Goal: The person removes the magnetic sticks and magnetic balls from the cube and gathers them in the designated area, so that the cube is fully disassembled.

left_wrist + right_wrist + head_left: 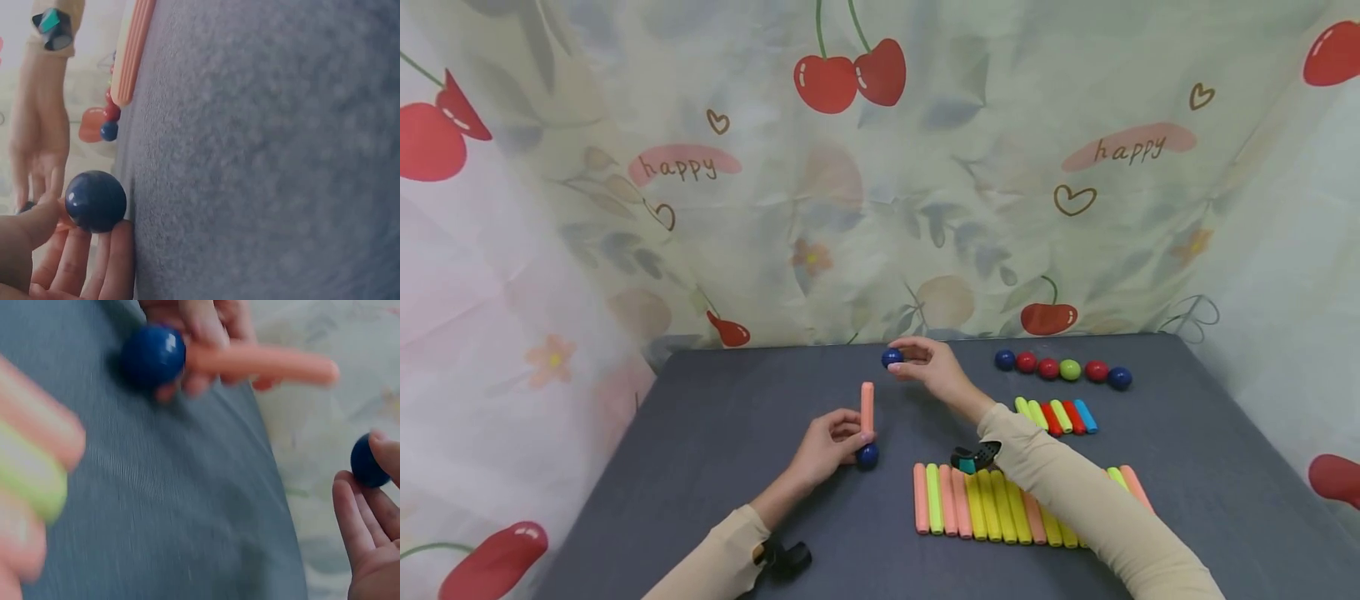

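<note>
My left hand (pixel 829 445) pinches a salmon-pink stick (pixel 867 407) that stands upright above the table. At the stick's lower end sits a blue ball (pixel 867 456), close over the table top; in the right wrist view this ball (pixel 153 357) meets the end of the stick (pixel 269 362). Farther back, my right hand (pixel 938 375) holds a second blue ball (pixel 892 357) between thumb and fingers, raised and slightly right of the stick's top. The left wrist view shows the first ball (pixel 95 201) large, with left fingers around it.
A row of salmon, green and yellow sticks (pixel 992 504) lies at front right, partly under my right sleeve (pixel 1075 483). Behind it are shorter green, red and blue sticks (pixel 1056 417), then a line of blue, red and green balls (pixel 1048 368). A patterned curtain (pixel 880 208) borders the table.
</note>
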Tool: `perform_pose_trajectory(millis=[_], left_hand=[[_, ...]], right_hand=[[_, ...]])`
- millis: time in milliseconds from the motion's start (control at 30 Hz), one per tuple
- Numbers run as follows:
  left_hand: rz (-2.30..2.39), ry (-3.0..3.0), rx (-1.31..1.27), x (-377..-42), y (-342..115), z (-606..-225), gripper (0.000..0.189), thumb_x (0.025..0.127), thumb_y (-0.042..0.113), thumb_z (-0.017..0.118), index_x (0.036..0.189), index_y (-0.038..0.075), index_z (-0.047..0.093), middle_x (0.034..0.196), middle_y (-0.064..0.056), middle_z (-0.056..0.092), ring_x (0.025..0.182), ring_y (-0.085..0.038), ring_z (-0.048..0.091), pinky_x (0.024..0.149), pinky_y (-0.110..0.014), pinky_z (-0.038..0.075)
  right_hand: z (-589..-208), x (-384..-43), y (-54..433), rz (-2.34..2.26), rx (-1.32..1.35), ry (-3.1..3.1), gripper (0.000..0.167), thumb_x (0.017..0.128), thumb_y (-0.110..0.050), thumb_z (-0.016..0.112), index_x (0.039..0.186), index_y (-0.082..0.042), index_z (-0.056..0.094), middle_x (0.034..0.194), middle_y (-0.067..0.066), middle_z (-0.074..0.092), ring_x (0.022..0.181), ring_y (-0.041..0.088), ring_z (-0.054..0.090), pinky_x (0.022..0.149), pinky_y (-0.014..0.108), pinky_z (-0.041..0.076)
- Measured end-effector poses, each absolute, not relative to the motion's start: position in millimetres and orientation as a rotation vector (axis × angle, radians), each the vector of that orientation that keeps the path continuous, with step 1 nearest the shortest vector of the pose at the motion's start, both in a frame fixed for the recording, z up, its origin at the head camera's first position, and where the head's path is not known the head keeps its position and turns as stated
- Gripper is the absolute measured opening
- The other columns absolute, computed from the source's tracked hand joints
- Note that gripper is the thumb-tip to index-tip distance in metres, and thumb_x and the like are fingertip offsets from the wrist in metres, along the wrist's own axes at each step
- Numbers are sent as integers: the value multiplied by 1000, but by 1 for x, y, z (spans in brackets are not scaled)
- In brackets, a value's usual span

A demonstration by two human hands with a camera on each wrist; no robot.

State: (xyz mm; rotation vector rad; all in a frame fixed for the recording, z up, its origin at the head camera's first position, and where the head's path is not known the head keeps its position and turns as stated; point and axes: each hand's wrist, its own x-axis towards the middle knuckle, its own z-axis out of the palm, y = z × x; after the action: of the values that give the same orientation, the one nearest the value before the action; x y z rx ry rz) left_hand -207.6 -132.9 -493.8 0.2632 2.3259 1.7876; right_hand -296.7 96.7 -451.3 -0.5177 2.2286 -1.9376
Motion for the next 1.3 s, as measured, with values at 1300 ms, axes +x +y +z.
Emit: perform_pose_trajectory(millis=[1300], left_hand=[[1772, 2178, 342, -212, -133, -497, 37, 93, 25, 70, 120, 2, 61, 115, -18, 73, 96, -15, 73, 78, -31, 61]], right_hand=[[-470, -342, 249, -1374, -387, 2882, 40, 91, -19, 72, 128, -4, 65, 126, 18, 67, 112, 34, 67, 97, 49, 54]])
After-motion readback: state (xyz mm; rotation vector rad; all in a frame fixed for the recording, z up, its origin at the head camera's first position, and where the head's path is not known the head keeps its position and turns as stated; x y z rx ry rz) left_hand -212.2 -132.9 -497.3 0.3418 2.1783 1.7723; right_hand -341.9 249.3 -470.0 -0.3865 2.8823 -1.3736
